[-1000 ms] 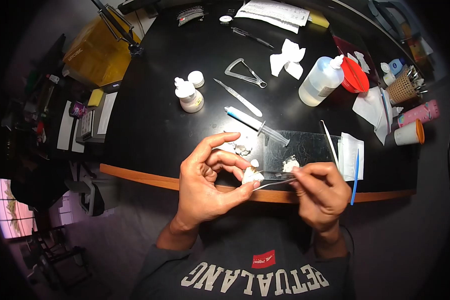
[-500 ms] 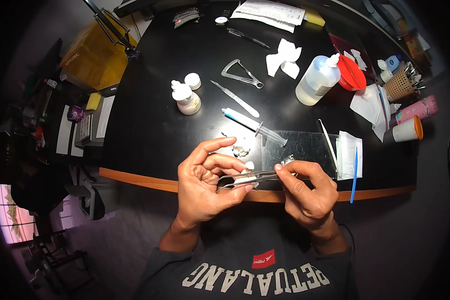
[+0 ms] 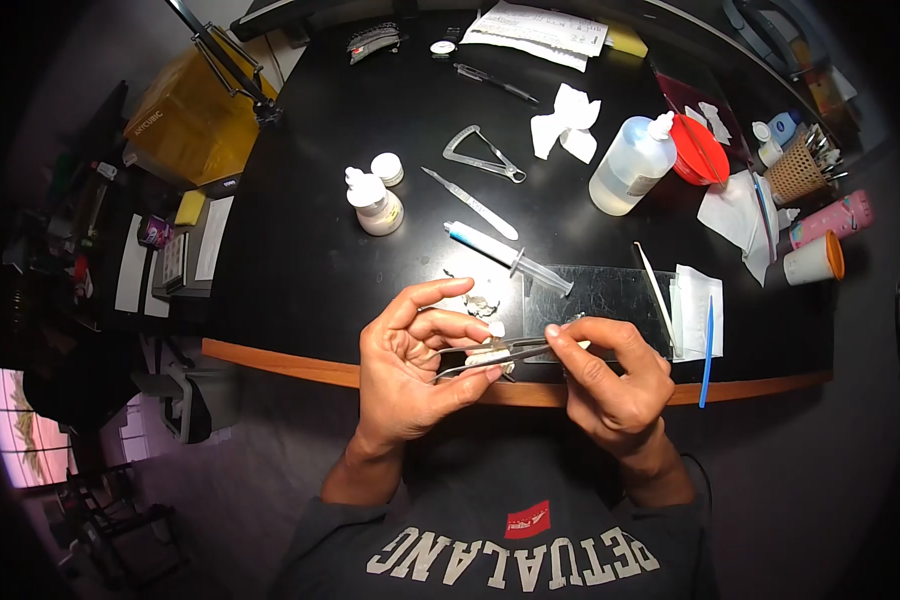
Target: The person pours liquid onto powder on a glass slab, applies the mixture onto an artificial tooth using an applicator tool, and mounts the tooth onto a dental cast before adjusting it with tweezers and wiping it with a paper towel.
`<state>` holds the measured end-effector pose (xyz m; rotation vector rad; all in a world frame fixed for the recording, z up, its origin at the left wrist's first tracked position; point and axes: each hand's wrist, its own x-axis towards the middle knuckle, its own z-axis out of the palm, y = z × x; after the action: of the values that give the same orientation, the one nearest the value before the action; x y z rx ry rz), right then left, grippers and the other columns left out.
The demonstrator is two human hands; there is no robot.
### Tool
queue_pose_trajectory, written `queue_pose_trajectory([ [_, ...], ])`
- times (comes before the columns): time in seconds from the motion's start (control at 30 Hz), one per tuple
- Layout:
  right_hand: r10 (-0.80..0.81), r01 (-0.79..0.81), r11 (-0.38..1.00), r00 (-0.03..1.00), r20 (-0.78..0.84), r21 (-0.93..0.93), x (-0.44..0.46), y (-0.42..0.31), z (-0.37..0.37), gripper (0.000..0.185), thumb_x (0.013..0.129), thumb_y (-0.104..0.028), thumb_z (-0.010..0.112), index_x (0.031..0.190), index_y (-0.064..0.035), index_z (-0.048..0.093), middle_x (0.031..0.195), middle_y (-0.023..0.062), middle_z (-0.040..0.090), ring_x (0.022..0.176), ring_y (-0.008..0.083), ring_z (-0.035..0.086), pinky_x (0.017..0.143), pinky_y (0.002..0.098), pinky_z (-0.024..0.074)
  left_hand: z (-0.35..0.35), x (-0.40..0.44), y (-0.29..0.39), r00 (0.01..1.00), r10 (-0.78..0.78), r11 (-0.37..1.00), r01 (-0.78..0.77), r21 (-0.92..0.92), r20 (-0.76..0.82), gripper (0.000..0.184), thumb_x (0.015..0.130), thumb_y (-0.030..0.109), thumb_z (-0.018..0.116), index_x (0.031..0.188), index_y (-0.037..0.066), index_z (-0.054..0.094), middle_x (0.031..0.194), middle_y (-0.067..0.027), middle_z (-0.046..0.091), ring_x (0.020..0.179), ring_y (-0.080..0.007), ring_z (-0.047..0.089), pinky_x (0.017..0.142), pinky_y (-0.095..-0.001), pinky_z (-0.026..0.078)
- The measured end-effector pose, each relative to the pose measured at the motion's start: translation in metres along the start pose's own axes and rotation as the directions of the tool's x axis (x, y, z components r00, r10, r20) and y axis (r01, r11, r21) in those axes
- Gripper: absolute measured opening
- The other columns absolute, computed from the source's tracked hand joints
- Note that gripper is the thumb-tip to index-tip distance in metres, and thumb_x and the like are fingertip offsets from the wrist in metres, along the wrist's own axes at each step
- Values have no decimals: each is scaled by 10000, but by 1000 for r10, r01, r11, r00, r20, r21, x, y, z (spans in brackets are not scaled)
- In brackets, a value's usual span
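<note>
Between its thumb and fingers, my left hand (image 3: 405, 375) holds a small white piece (image 3: 497, 329), cream-coloured lower down, resembling a tooth model. My right hand (image 3: 620, 380) pinches a pair of metal tweezers (image 3: 528, 343). The tweezers' two arms reach leftward across the white piece, their bent ends lying apart in front of my left palm. I cannot tell whether the arms touch the piece. White crumbs (image 3: 483, 298) lie on the table just beyond my left fingers. A dark glass slab (image 3: 605, 290) lies beyond my right hand.
Beyond my hands lie a syringe (image 3: 505, 255), a scalpel (image 3: 470, 203) and a metal caliper (image 3: 483, 155). A small bottle (image 3: 375, 205) stands left, a large squeeze bottle (image 3: 630, 165) right. A blue stick (image 3: 709, 350) overhangs the wooden table edge (image 3: 280, 364).
The tweezers have tilted slightly, and their arms look a little further apart over the white piece. Both hands keep nearly the same places and grips.
</note>
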<state>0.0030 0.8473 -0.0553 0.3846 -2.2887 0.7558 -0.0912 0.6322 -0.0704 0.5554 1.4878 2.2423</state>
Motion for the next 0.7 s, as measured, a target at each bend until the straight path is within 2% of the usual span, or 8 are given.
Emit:
queue_pose_trajectory([
  [0.27,-70,70,996,997,-12,61,10,-9,6,488,683,58,731,1167,62,784,1013,152,709,771,246,726,643,364,605,-5,-2,-4,999,-12,998,15,-59,52,786,774,-92,855,1468,-128,486,1085,-179,786,1044,-211,777,952,-322,635],
  [0.4,3,-3,1000,1000,1,23,7,-4,-4,517,655,70,748,1170,59,784,1004,148,706,775,243,729,632,348,600,-9,-1,-3,999,-18,994,22,-110,39,800,764,-94,848,1473,-132,479,1089,-179,788,1049,-225,782,975,-329,630],
  [0.57,-51,51,998,998,-24,29,6,-8,-4,454,708,79,761,1160,48,798,1012,150,710,755,236,730,612,332,587,-10,2,0,999,-44,996,45,-71,23,820,759,-75,858,1478,-139,470,1098,-185,788,1075,-254,783,973,-341,633],
  [0.7,-77,79,995,996,-35,54,9,-11,-1,457,703,70,750,1157,57,793,1012,150,711,755,241,732,611,336,586,-8,1,4,998,-58,991,61,-115,36,829,772,-57,861,1488,-152,453,1105,-192,786,1081,-268,783,983,-348,629],
])
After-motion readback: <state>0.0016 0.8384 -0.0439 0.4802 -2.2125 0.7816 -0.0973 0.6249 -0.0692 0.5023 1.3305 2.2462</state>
